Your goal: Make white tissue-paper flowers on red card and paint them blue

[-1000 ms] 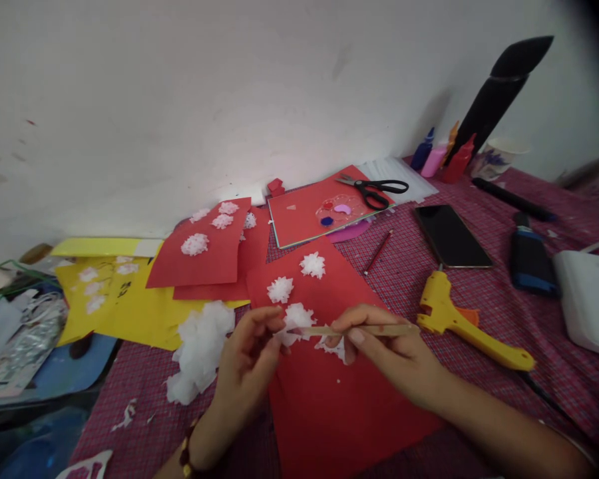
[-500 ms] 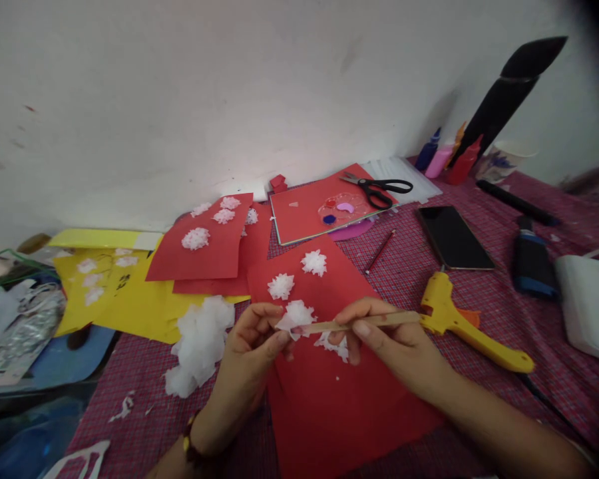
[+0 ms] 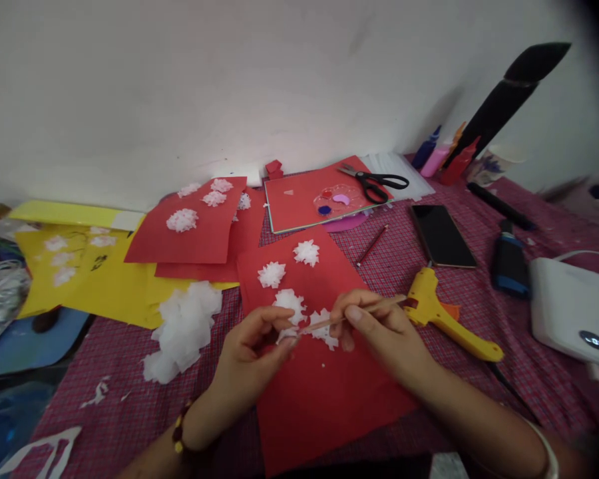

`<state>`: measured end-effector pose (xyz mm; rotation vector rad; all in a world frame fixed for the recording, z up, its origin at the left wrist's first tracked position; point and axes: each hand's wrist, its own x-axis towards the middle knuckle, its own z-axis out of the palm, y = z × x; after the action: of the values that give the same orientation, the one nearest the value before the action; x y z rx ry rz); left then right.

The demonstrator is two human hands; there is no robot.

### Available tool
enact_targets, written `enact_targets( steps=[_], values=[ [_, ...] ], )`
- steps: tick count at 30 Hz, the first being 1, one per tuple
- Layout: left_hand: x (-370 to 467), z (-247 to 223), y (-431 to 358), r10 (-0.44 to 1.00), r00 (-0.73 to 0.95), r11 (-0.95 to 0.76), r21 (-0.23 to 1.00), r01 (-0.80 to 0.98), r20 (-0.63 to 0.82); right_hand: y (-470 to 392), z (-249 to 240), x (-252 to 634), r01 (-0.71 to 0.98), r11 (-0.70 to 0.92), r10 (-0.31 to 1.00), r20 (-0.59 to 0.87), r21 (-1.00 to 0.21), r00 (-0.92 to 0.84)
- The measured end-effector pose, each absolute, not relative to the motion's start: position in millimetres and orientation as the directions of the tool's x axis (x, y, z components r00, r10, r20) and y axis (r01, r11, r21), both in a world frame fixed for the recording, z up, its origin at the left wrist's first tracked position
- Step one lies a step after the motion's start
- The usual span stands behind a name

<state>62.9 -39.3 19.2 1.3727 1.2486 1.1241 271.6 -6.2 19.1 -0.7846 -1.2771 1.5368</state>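
My left hand pinches a small piece of thin white paper between thumb and fingertips. In my right hand is a flat wooden craft stick, held slantwise, its reddish tip touching or very near the white piece. Below both hands lies a red sheet. Several ruffled white paper flowers rest on its upper part, two of them partly behind my fingers. Left of my left hand is a heap of loose white tissue pieces.
At the right are a yellow glue gun, a phone and a white power bank. Scissors and a paint palette lie on a red-covered book. Red sheets with white flowers overlap yellow paper at left.
The whole scene has shifted left in view as the camera turned. The craft stick is now more tilted, its tip end lower. Both hands keep their hold.
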Motion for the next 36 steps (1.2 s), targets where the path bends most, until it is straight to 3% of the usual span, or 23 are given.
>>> enact_targets(
  steps=[3, 5, 11, 14, 16, 18, 21, 27, 33, 36],
  values=[
    [63.4, 18.3, -40.3, 0.977, 0.138, -0.191, 0.958, 0.212, 0.164, -5.2, 16.6, 270.4, -0.302, -0.046, 0.932, 0.067, -0.952, -0.356],
    [62.0, 19.9, -40.5, 0.958, 0.228, -0.225, 0.95, 0.214, 0.176, -3.7, 15.1, 269.8, -0.328, -0.099, 0.928, 0.032, -0.94, -0.37],
    [58.5, 28.5, -42.8, 0.887, 0.457, 0.041, 0.998, 0.047, -0.058, 0.1, 10.6, 267.2, -0.406, -0.421, 0.843, -0.185, -0.811, -0.505],
    [59.9, 25.7, -40.5, 0.915, 0.4, -0.049, 0.999, -0.016, 0.051, 0.8, 10.0, 265.5, -0.398, -0.505, 0.812, -0.265, -0.766, -0.52],
    [59.9, 22.8, -37.1, 0.941, 0.25, -0.24, 0.971, 0.014, 0.229, 1.2, 10.4, 264.8, -0.42, -0.497, 0.829, -0.271, -0.759, -0.49],
    [58.3, 21.7, -33.6, 0.91, 0.162, -0.405, 0.898, 0.169, 0.38, 1.3, 11.1, 264.6, -0.445, -0.463, 0.855, -0.253, -0.767, -0.454],
    [54.4, 24.6, -31.2, 0.86, 0.209, -0.51, 0.759, 0.405, 0.466, 0.9, 11.9, 264.6, -0.458, -0.399, 0.885, -0.203, -0.794, -0.419],
    [52.7, 28.1, -31.7, 0.868, 0.234, -0.489, 0.679, 0.547, 0.437, -0.6, 11.8, 264.9, -0.45, -0.266, 0.917, -0.08, -0.852, -0.391],
    [58.3, 26.1, -36.3, 0.889, 0.36, -0.453, 0.664, 0.594, 0.284, -2.9, 8.8, 267.2, -0.396, -0.162, 0.929, -0.004, -0.904, -0.371],
    [60.1, 22.8, -36.9, 0.866, 0.394, -0.498, 0.603, 0.623, 0.308, -3.7, 7.2, 266.9, -0.434, -0.173, 0.923, 0.009, -0.884, -0.385]
  ],
)
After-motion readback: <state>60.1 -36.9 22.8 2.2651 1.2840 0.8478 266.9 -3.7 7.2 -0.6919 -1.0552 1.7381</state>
